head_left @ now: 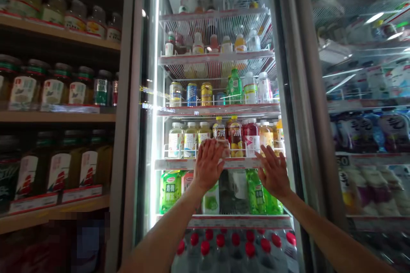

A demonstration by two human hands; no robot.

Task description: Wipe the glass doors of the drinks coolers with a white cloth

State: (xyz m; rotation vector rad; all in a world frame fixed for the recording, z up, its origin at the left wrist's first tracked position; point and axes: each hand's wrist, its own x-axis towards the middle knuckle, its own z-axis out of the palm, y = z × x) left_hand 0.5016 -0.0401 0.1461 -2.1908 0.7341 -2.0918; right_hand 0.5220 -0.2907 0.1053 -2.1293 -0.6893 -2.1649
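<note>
My left hand (208, 163) reaches to the front rail of the shelf (182, 164) at mid-height in the lit fridge. Under and beside its fingers shows a small pale pinkish piece (225, 148), cloth-like and partly hidden by the hand. My right hand (273, 172) is open near the same rail, farther right, fingers spread and nothing in it. Behind the hands stand capped drink bottles, among them a dark red bottle (251, 136) and a yellow-capped tea bottle (219, 129). Large green bottles (256, 192) stand on the shelf below.
Red-capped clear bottles (221, 247) fill the bottom. Cans (206, 94) and small bottles occupy the upper wire shelves. A metal door frame (297, 94) borders the right, with a glass-fronted fridge beyond. At left, wooden shelves (57, 117) carry jars and bottles.
</note>
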